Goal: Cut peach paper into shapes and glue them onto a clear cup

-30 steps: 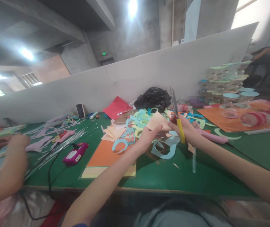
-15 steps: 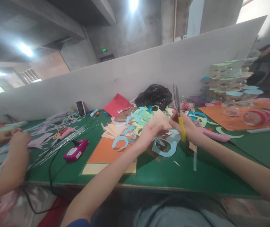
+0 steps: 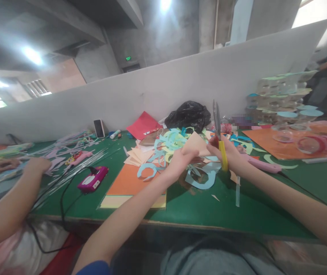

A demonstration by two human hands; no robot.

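Note:
Between my hands is a small peach sheet of paper (image 3: 194, 144). My left hand (image 3: 180, 162) pinches its lower left edge. My right hand (image 3: 228, 152) is closed round yellow-handled scissors (image 3: 223, 154), whose blades point upward; its fingertips also meet the paper's right edge. Beneath and behind lie pale blue and green paper scraps (image 3: 172, 140), with a light blue cut-out ring (image 3: 206, 181) just below. To the left, a fan of peach sheets (image 3: 139, 154) rests by the orange paper (image 3: 129, 179).
A magenta power strip (image 3: 93, 179) with a black cable sits left. At far left are a co-worker's hands (image 3: 37, 166) over paper strips. A pink glue gun (image 3: 262, 164) lies right, and plastic cups (image 3: 284, 131) stand on orange card. Behind is a black plastic bag (image 3: 189, 116).
My hands keep nearly the same hold on the paper and scissors. The view has shifted slightly. At left, the co-worker's hands have moved apart, one of them reaching to the right.

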